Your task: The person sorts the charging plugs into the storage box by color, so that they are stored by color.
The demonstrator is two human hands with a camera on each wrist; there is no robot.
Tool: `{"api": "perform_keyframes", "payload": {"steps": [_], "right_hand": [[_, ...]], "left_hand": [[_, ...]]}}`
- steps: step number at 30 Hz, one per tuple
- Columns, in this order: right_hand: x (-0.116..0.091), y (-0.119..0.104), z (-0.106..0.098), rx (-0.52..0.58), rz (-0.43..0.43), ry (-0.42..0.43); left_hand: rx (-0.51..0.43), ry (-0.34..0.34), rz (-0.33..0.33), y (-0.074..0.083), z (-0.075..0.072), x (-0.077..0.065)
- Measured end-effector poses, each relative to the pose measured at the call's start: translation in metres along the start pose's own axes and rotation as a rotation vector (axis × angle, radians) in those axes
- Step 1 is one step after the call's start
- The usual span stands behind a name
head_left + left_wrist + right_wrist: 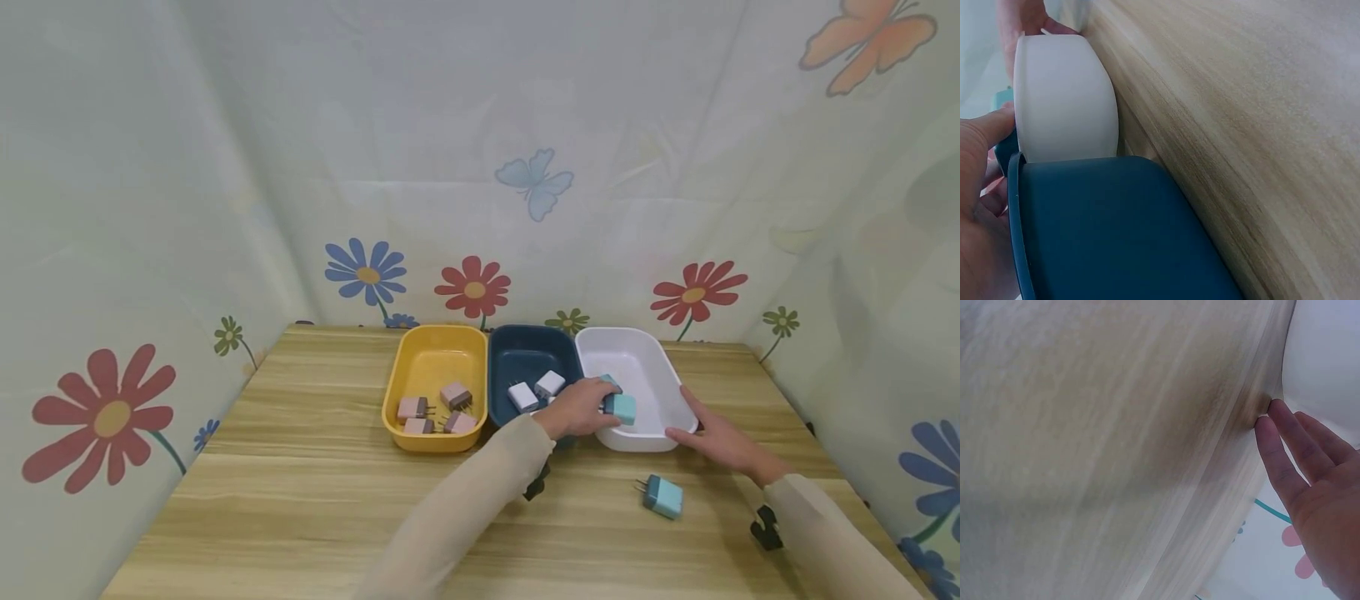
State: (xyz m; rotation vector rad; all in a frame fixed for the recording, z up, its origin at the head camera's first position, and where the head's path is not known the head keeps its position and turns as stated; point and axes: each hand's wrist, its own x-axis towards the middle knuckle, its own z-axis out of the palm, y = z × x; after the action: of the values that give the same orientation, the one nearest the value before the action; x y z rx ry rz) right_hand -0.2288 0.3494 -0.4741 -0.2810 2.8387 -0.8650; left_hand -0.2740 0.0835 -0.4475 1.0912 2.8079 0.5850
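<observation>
My left hand [579,407] pinches a teal-and-dark-green plug charger [622,409] over the near left part of the white bin [651,379]. Just behind it, another teal charger [609,382] shows partly inside that bin. In the left wrist view, the thumb presses the charger [1005,150] beside the bin rims. My right hand [722,439] touches the white bin's right side and near corner; in the right wrist view its fingers [1300,440] reach out fairly straight against the outer wall. One more teal charger [663,497] lies on the table in front, prongs leftward.
A navy bin [528,354] with several white chargers [522,397] stands left of the white one. Beside it is a yellow bin [438,354] with several pink-and-brown chargers [455,395]. All sit on a wooden table [315,467] before a flowered cloth backdrop [420,150].
</observation>
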Motion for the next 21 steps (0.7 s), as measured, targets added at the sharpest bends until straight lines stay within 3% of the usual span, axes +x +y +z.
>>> {"api": "perform_keyframes", "payload": {"steps": [7, 16, 21], "right_hand": [[-0.0001, -0.0018, -0.0004, -0.012, 0.004, 0.001], [-0.0016, -0.0046, -0.0008, -0.009, 0.007, -0.002], [-0.0006, -0.0037, -0.0002, -0.002, 0.016, -0.007]], "left_hand": [[0.012, 0.006, -0.001, -0.0003, 0.0005, 0.0012], [0.004, 0.062, -0.01, -0.0033, 0.002, 0.0036], [0.01, 0.051, -0.025, -0.0043, -0.0013, 0.0011]]}}
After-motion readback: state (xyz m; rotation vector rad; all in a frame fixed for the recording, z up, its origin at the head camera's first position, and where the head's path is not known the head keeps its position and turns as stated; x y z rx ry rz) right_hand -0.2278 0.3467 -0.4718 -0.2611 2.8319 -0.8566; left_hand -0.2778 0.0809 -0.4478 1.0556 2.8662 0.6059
